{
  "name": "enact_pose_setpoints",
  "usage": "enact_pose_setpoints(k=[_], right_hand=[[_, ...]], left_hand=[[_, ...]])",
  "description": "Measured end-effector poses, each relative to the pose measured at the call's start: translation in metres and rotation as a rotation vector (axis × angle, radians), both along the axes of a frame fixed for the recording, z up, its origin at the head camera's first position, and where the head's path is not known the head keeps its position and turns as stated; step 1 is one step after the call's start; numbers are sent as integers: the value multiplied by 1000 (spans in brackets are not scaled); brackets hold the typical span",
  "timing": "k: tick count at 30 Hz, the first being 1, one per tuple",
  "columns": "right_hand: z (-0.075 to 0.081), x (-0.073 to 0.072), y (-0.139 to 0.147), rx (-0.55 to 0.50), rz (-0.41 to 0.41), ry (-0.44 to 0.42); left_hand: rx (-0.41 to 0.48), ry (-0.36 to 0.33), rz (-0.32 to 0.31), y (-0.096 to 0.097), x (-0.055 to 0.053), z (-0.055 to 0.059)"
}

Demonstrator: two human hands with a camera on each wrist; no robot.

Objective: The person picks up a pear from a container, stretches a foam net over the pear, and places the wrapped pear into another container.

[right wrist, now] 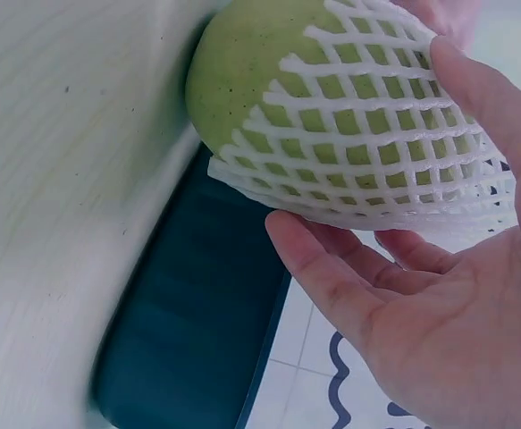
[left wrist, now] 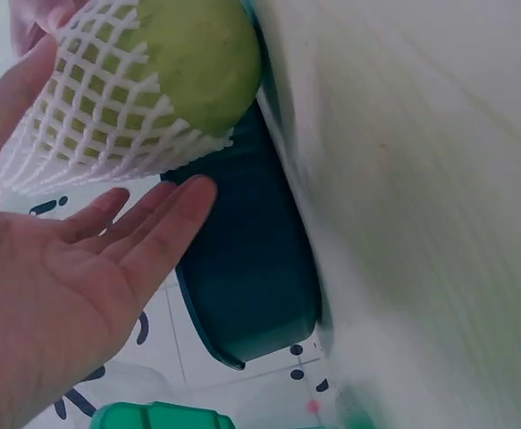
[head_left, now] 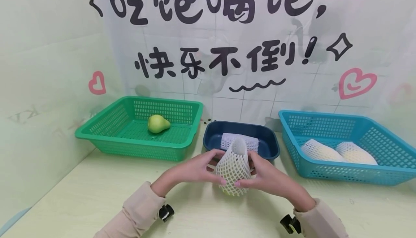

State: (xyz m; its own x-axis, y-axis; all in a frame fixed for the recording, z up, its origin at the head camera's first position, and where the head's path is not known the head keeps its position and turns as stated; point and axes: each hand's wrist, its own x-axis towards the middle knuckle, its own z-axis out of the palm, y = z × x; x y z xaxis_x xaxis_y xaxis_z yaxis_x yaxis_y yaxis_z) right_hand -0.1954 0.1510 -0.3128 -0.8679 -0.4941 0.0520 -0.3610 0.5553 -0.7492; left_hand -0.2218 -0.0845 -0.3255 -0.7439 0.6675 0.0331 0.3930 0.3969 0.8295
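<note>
Both hands hold a green pear in a white foam net sleeve, upright at the front of the table. My left hand is at its left side, thumb on the mesh, fingers curved behind. On the opposite side my right hand grips the sleeve between thumb and fingers. The pear's rounded base shows bare below the net in both wrist views, and the sleeve's open end points up. Just behind is a dark blue tray with flat white foam nets in it.
A green basket at the left holds one bare pear. In the blue basket at the right lie two netted pears. Behind them hangs a printed sheet over the wall.
</note>
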Motion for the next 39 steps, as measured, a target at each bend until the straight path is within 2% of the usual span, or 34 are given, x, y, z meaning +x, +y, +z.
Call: enact_pose_setpoints(k=[7, 16, 25, 32, 35, 39], right_hand=[[-1, -1, 0, 7, 7, -10], [-4, 0, -1, 20, 13, -21], [-8, 0, -4, 44, 15, 12], [-11, -1, -4, 66, 7, 19], [-13, -2, -4, 70, 14, 27], [-15, -2, -4, 71, 35, 37]], left_hand=[[24, 37, 26, 4, 2, 1], [16, -16, 32, 4, 3, 0], [-33, 2, 44, 4, 4, -4], [-42, -17, 48, 7, 4, -9], [-58, 0, 46, 9, 4, -11], [-99, 65, 46, 10, 5, -12]])
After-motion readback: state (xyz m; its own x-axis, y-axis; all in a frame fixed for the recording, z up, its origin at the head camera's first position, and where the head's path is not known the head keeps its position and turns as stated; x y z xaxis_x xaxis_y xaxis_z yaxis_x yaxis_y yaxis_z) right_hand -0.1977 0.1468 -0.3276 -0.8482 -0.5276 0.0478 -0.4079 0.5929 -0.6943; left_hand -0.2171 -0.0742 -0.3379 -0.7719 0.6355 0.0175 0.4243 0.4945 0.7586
